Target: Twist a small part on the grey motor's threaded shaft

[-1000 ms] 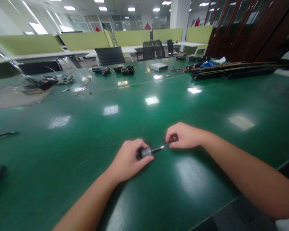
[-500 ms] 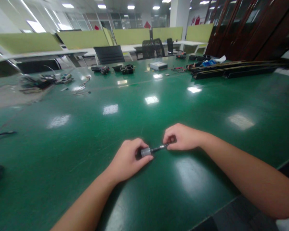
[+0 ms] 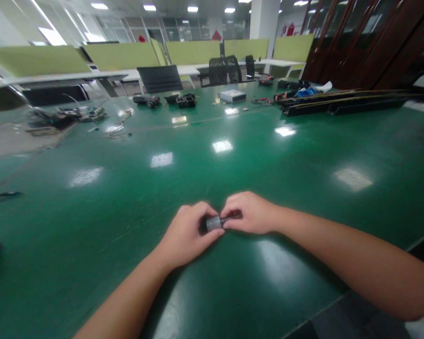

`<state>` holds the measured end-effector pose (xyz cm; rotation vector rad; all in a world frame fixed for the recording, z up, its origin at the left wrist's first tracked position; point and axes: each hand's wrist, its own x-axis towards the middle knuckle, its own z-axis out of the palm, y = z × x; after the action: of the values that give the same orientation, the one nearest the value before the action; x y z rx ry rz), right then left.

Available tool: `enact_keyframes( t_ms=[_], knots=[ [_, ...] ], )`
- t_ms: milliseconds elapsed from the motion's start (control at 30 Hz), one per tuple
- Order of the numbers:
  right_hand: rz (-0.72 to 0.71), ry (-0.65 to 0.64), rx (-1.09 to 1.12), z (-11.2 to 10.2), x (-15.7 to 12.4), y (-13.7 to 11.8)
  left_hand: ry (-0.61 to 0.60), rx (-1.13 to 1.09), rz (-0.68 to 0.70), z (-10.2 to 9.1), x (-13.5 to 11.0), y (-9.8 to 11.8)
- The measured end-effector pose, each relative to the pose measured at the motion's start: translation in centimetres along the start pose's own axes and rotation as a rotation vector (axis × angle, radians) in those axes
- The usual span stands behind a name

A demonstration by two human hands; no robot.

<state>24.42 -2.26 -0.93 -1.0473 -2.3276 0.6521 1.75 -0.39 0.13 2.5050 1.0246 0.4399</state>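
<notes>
My left hand (image 3: pixel 187 234) rests low over the green table, its thumb and fingers closed around a small grey cylinder (image 3: pixel 214 223). A thin dark shaft (image 3: pixel 236 215) sticks out of the cylinder's right end. Close beside that end, my right hand (image 3: pixel 252 213) pinches the shaft between thumb and fingers. The fingertips of both hands are nearly touching. Part of the shaft and the cylinder's left end are hidden by the fingers.
Across the far side of the green table (image 3: pixel 183 183) lie a silver box (image 3: pixel 232 96), black parts (image 3: pixel 182 100) and long black rails (image 3: pixel 339 106). Tangled wires and electronics (image 3: pixel 65 117) are at the far left. A dark cable (image 3: pixel 3 195) lies at the left edge.
My right hand has slid left along the shaft, from its far tip up to the cylinder. My left hand has stayed in place around the cylinder.
</notes>
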Motion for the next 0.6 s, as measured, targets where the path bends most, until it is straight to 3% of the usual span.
enact_keyframes(
  t_ms=[600],
  knots=[
    [-0.037,-0.001,-0.022,-0.38,-0.24,0.1,0.009,-0.014,0.028,-0.38,-0.03,0.2]
  ],
)
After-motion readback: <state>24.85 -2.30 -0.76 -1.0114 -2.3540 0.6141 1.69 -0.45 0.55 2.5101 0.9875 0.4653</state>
